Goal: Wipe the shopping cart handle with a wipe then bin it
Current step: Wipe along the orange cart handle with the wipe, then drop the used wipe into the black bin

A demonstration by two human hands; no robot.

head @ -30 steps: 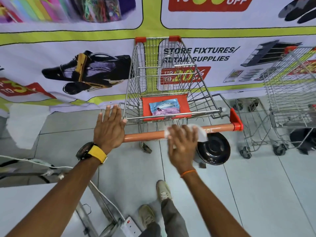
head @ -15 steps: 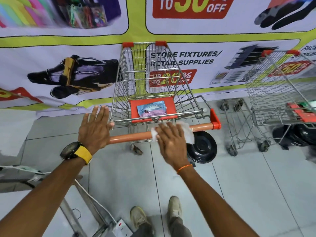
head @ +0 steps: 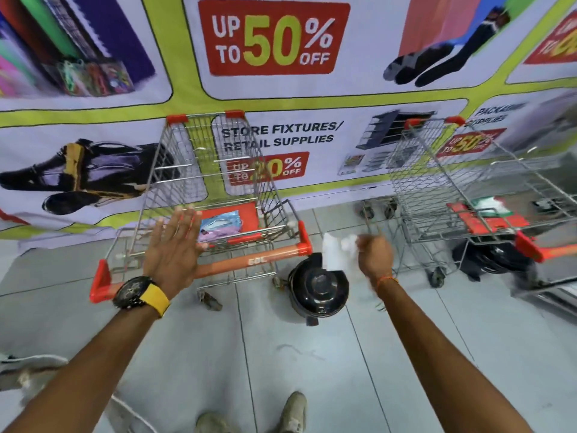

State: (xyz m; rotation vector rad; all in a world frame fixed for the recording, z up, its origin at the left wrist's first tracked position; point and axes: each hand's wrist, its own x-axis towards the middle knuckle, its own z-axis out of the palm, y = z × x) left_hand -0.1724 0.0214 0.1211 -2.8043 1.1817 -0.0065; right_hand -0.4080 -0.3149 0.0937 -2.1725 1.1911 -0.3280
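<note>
Wipe (head: pixel 335 250) is hanging from the right hand (head: pixel 373 254), pinched in closed fingers, white sheet drooping down just above the black bin (head: pixel 318 287). Bin is sitting on the tiled floor (head: pixel 281 354) w/ its lid shut, just right of the cart's handle end. Right hand is hovering off the handle (head: pixel 246 264), apart from it, to the right of the red end cap. Left hand (head: pixel 175 245) is spreading flat and open, fingers fanned, in front of the handle's left-middle part; can't tell if the palm is touching the bar. Watch w/ yellow strap (head: pixel 142 295) is showing on the left wrist, orange thread band (head: pixel 385 281) on the right. Shopping cart (head: pixel 215 182) is standing against the promo banner (head: pixel 274 42), a pastel wipes pack (head: pixel 220 228) lying on its red seat flap, behind the left hand's fingertips. Second cart (head: pixel 468 189) is standing well right of the right hand. Shoes (head: pixel 293 414) are showing at bottom edge.
</note>
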